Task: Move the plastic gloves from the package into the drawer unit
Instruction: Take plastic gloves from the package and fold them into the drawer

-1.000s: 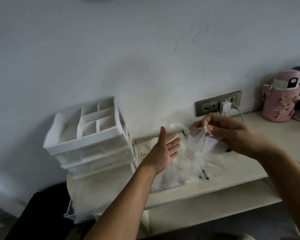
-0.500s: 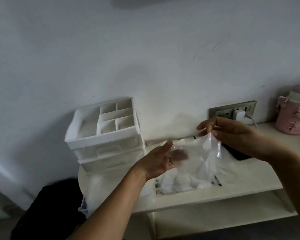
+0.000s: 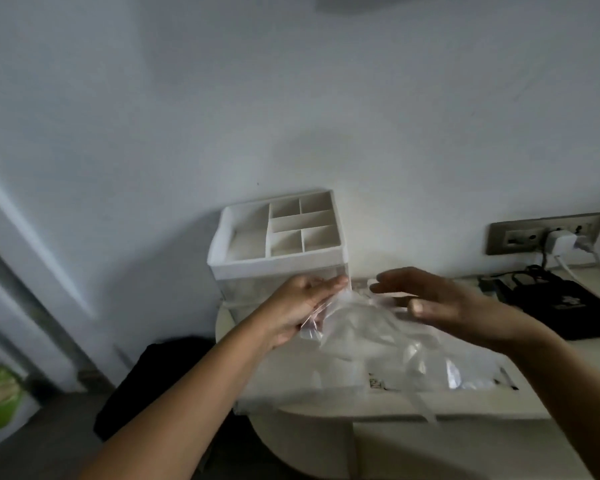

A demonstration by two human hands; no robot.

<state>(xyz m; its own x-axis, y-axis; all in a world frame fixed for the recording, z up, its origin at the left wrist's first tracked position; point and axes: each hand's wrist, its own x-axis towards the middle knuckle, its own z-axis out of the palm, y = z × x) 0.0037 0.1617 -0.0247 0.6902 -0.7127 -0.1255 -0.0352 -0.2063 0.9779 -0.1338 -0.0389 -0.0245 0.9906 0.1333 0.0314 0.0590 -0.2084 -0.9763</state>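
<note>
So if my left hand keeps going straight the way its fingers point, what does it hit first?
Probably the drawer unit: the left hand points up and right at its lower front corner, with clear plastic against its fingers. Depth is unclear, so it might slip past.

White plastic drawer unit [image 3: 278, 237] blocks centre; its open top compartments reachable from above. Clear crumpled plastic package [image 3: 378, 341] covers lower-centre shelf. Black pouch [image 3: 568, 306] occupies right.

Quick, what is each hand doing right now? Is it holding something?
Left hand: closed on the edge of a clear plastic glove.
Right hand: open, fingers spread over the glove; whether it touches cannot be told.
</note>
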